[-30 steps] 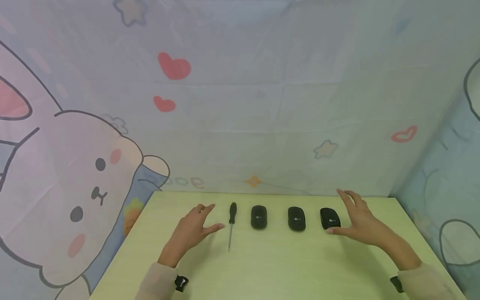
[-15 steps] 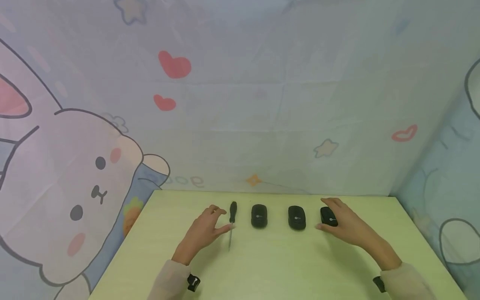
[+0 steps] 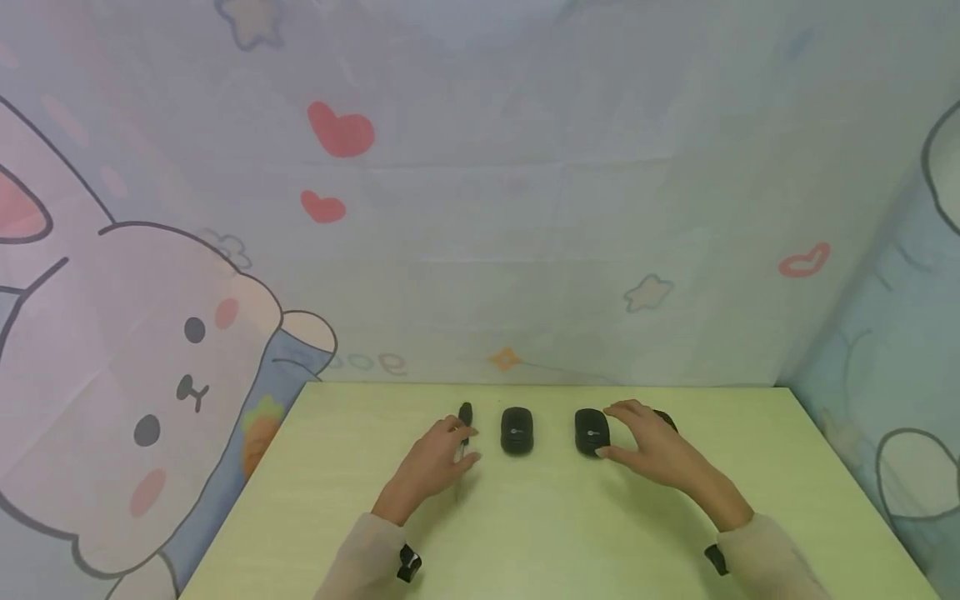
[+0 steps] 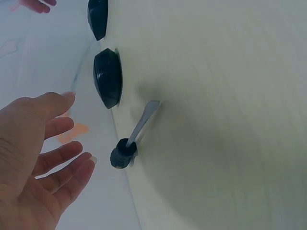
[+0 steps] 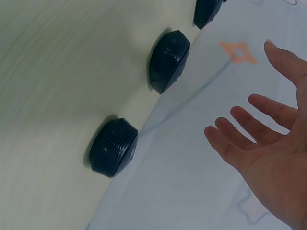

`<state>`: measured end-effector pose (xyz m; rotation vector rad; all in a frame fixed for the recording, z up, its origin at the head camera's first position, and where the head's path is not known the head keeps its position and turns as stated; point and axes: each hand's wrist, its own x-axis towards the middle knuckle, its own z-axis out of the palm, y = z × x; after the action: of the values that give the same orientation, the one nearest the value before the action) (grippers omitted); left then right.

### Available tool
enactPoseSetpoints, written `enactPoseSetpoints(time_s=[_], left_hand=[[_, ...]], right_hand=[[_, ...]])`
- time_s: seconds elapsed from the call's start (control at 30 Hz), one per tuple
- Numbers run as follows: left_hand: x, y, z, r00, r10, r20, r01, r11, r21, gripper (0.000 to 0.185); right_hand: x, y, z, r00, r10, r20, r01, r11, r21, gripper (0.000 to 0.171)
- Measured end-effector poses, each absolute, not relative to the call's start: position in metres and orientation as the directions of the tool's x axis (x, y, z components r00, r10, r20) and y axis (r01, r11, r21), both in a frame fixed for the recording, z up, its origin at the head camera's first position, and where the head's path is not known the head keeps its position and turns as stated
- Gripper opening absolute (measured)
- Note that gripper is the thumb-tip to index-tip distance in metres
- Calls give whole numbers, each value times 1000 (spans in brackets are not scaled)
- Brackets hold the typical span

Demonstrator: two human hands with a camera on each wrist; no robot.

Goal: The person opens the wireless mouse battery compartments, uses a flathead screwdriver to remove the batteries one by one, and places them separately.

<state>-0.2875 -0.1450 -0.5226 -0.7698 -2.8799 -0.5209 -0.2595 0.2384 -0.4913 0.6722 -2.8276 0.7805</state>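
A screwdriver (image 3: 466, 413) with a dark handle and metal shaft lies at the left of a row on the table. My left hand (image 3: 433, 460), fingers loosely spread, hovers over it and partly covers it in the head view. In the left wrist view the screwdriver (image 4: 124, 153) shows apart from the fingers. To its right sit a black computer mouse (image 3: 517, 432) and a second mouse (image 3: 592, 428). My right hand (image 3: 654, 450) hangs with spread fingers beside the second one, holding nothing. Behind it, a third mouse (image 3: 666, 419) is mostly hidden.
The pale yellow-green table (image 3: 525, 533) ends at the back against a hanging cloth (image 3: 480, 275) printed with hearts, stars and a rabbit. Another cloth wall (image 3: 892, 333) borders the right side. Dark wrist straps (image 3: 408, 563) show at both sleeves.
Both hands have moved inward. The left has come rightward over the screwdriver; the right has passed leftward over the third mouse to the second. The mice and screwdriver stay in place.
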Motion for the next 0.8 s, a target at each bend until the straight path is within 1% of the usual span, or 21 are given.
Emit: enactPoseSetpoints(time_s=[0.17,0.27,0.4,0.57,0.67,0.8], left_hand=[[-288,-134,-526,-857,471,209,515,801,305,37],[-292,-128,-531,-853,476,213,520,808,277,37],[-298,-122,-538,-853,482,199,520,819,242,42],[-301,-115,-546,-858,479,187,513,824,242,47],[-302,-112,-550,-845,505,175,533,824,194,51],[-304,-108,-552,-809,561,174,579,812,72,56]], right_hand=[[-264,230,-500,-892,-386,237,-453,764,-459,65],[-269,221,-506,-891,-391,230,-454,751,-480,65],[-276,207,-515,-888,-406,216,-458,735,-501,64],[-281,193,-524,-889,-414,196,-451,721,-526,66],[-282,188,-529,-883,-419,211,-464,712,-527,67],[-284,184,-535,-864,-440,243,-500,702,-506,68]])
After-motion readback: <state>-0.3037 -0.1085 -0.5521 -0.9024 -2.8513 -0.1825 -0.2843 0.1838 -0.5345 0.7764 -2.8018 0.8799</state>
